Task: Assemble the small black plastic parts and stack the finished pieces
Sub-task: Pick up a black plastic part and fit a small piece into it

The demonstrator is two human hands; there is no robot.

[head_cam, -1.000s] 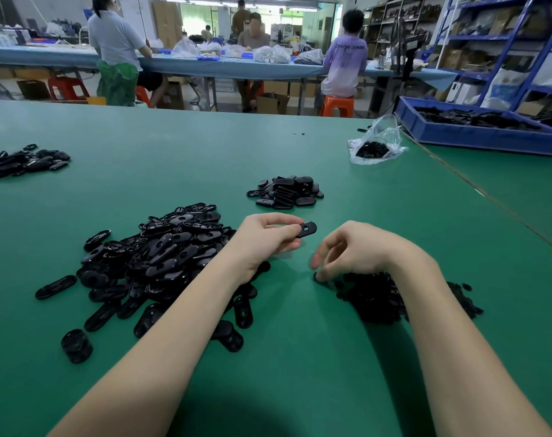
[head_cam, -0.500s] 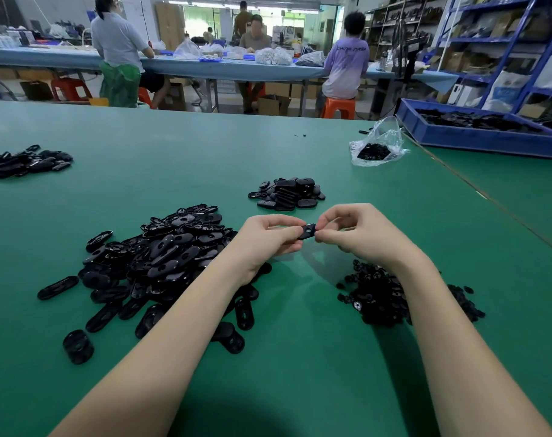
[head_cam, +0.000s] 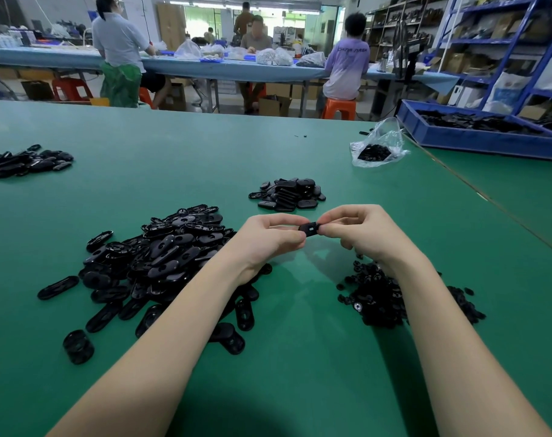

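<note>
My left hand [head_cam: 268, 238] and my right hand [head_cam: 359, 231] meet above the green table [head_cam: 173, 159], both pinching one small black oval part [head_cam: 310, 229] between their fingertips. Only the middle of the part shows between the fingers. A big heap of loose black oval shells [head_cam: 161, 263] lies under and left of my left forearm. A heap of small black inserts [head_cam: 385, 294] lies below my right wrist. Just beyond my hands sits a small pile of finished pieces [head_cam: 288, 194].
A clear plastic bag with black bits [head_cam: 377, 149] lies far right, next to a blue crate [head_cam: 476, 134] of parts. Another black pile [head_cam: 25, 162] sits at the far left edge. People work at a long blue table [head_cam: 205, 66] behind.
My right hand rose from the insert heap and came to the part held in my left hand. Both hands now pinch it together, slightly higher than before.
</note>
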